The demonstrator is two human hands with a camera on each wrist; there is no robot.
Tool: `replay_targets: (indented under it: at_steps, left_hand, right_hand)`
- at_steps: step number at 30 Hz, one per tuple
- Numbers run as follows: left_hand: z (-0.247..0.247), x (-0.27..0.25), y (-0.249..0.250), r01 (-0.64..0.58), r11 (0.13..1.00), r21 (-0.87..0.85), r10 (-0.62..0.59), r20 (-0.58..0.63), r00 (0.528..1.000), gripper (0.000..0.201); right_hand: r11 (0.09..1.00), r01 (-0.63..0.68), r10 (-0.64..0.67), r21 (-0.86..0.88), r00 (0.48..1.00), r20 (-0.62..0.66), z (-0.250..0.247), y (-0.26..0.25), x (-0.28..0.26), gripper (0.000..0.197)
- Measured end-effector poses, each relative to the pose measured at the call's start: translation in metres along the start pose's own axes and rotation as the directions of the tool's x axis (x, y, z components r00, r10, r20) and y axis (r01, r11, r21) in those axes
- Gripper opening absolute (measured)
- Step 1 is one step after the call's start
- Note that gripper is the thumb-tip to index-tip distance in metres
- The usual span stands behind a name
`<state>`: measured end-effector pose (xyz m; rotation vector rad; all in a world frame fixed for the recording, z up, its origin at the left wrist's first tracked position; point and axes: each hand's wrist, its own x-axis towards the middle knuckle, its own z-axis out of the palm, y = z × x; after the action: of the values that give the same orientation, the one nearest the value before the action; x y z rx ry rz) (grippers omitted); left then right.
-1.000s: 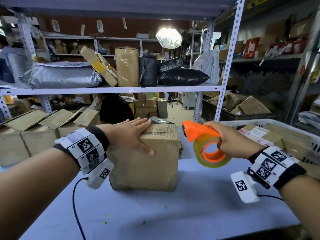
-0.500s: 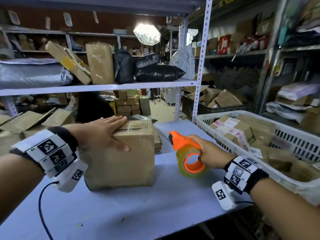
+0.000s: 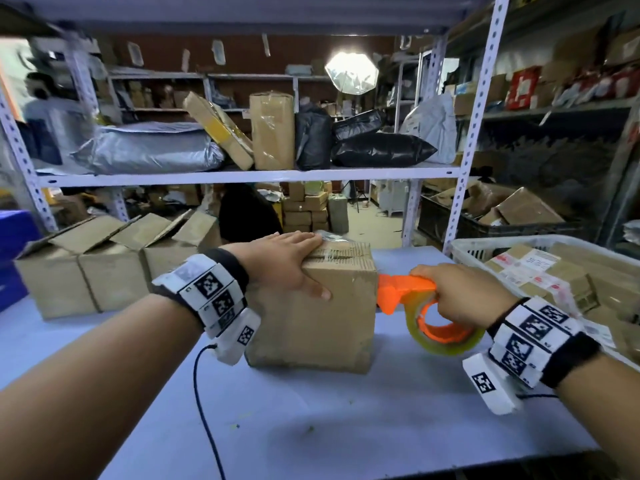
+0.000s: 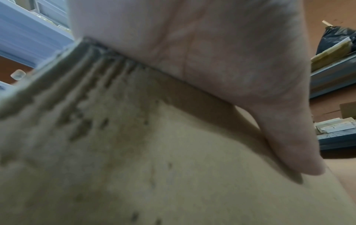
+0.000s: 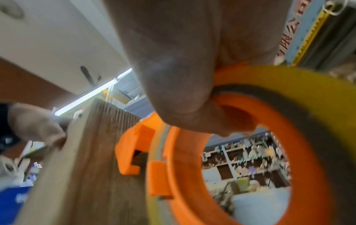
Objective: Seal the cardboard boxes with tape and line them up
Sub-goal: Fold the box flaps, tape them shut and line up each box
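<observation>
Over the last second we bring the dispenser (image 3: 412, 294) from open air on the right up to the box (image 3: 311, 303). Its orange nose now meets the upper part of the box's right side, just below the top edge; the right wrist view shows the nose against that wall. Earlier it hung well apart from the box.

Our right hand (image 3: 464, 292) grips the dispenser, fingers curled through the orange core of the tape roll (image 3: 446, 337). Our left hand (image 3: 277, 261) lies flat on the box top, fingers straight, thumb down the near face. That hold matches the earlier frames.

The box stands at the middle of the table (image 3: 346, 427), flaps folded shut. Some old tape shows on the top; a fresh strip is not visible.

We judge that the sealing stroke is about to start: the tape end anchors on the side wall, then runs over the top seam. The left hand should keep the flaps down during the pull.

Three open boxes (image 3: 104, 268) wait in a row at the left. A basket (image 3: 485, 247) of parcels stands at the right.
</observation>
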<state>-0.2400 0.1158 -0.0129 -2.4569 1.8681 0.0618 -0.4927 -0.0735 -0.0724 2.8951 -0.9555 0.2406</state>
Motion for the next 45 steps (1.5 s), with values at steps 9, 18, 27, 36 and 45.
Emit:
replay_targets:
  at_steps: [9, 18, 27, 36, 45]
  left_hand:
    - [0.003, 0.003, -0.002, 0.009, 1.0, -0.018, -0.009, -0.024, 1.0, 0.121]
    - [0.003, 0.002, -0.002, 0.004, 1.0, -0.025, -0.005, -0.04, 0.999, 0.122]
    - [0.002, -0.004, 0.002, 0.003, 1.0, -0.027, -0.005, -0.063, 0.998, 0.119]
    - [0.001, -0.011, 0.004, -0.008, 0.996, -0.084, 0.002, -0.076, 0.997, 0.131]
    - [-0.002, -0.008, 0.0, 0.011, 0.998, 0.062, -0.015, 0.054, 0.998, 0.112]
  right_hand:
    - [0.958, -0.236, 0.124, 0.163, 0.853, 0.506, -0.005, -0.003, 0.017, 0.023]
    - [0.769, -0.517, 0.245, 0.375, 0.781, 0.574, 0.033, 0.013, 0.029, 0.01]
    - [0.502, -0.625, 0.366, 0.598, 0.78, 0.508, 0.031, 0.037, 0.029, 0.026]
    - [0.772, 0.221, -0.105, 0.596, 0.969, -0.224, -0.066, -0.076, 0.045, 0.055]
    - [0.876, 0.482, -0.482, 0.013, 0.876, -0.021, -0.039, -0.118, 0.035, 0.091]
